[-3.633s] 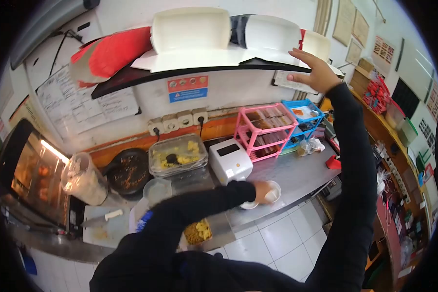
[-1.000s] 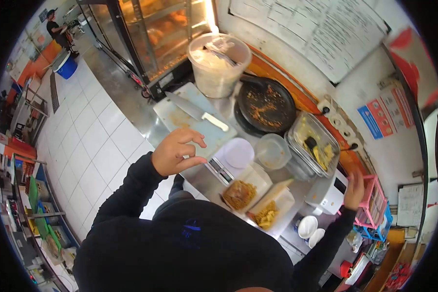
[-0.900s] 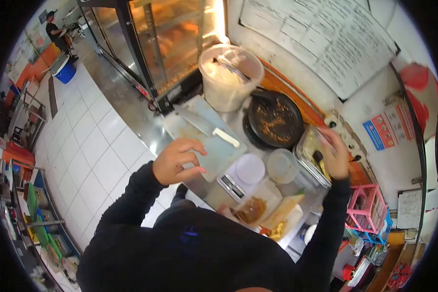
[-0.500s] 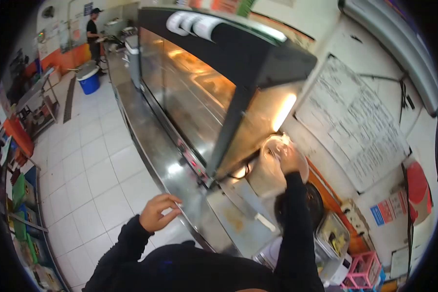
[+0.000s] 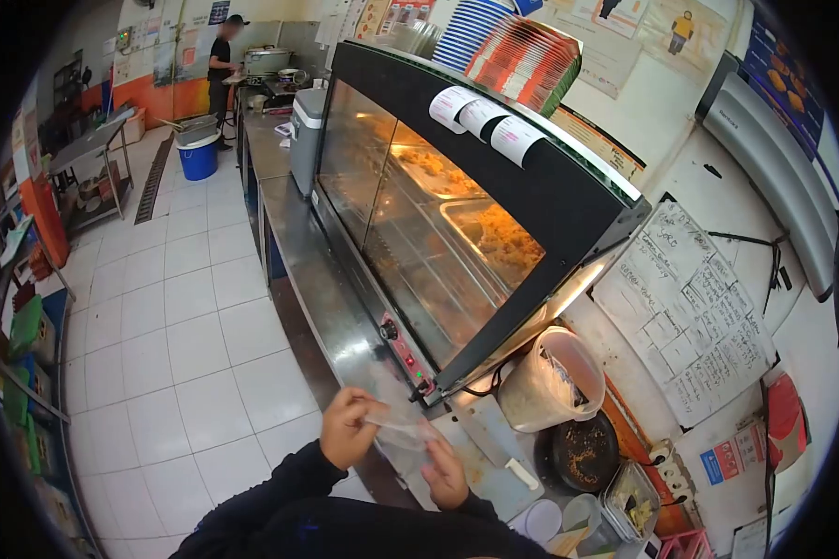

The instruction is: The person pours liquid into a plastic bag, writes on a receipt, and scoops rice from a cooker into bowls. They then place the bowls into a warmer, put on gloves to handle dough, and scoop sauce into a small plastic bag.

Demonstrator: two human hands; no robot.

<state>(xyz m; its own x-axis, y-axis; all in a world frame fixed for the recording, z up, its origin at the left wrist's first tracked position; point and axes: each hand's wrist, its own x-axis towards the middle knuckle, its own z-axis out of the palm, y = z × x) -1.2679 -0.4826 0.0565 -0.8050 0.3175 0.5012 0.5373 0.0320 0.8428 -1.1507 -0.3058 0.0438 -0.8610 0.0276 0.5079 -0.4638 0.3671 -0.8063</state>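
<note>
A thin, clear plastic bag (image 5: 393, 421) is stretched between my two hands over the edge of the steel counter. My left hand (image 5: 347, 432) pinches its left side between thumb and fingers. On the opposite side, my right hand (image 5: 446, 473) has its fingers closed on the bag's edge. Just beyond my right hand lie a white cutting board (image 5: 480, 466) and a knife with a white handle (image 5: 522, 473). Behind them stands a translucent plastic bucket (image 5: 541, 387) with small items inside.
A glass food warmer (image 5: 494, 307) with trays of fried food stands on the steel counter (image 5: 331, 289). A dark round pan (image 5: 583, 452) and a clear container (image 5: 631, 498) sit at the right. Far back, a person (image 5: 222, 70) stands near a blue bucket (image 5: 198, 160).
My right hand has come back from the plastic bucket, and a clear plastic bag is now between both hands. My left hand has closed on it. The view has shifted.
</note>
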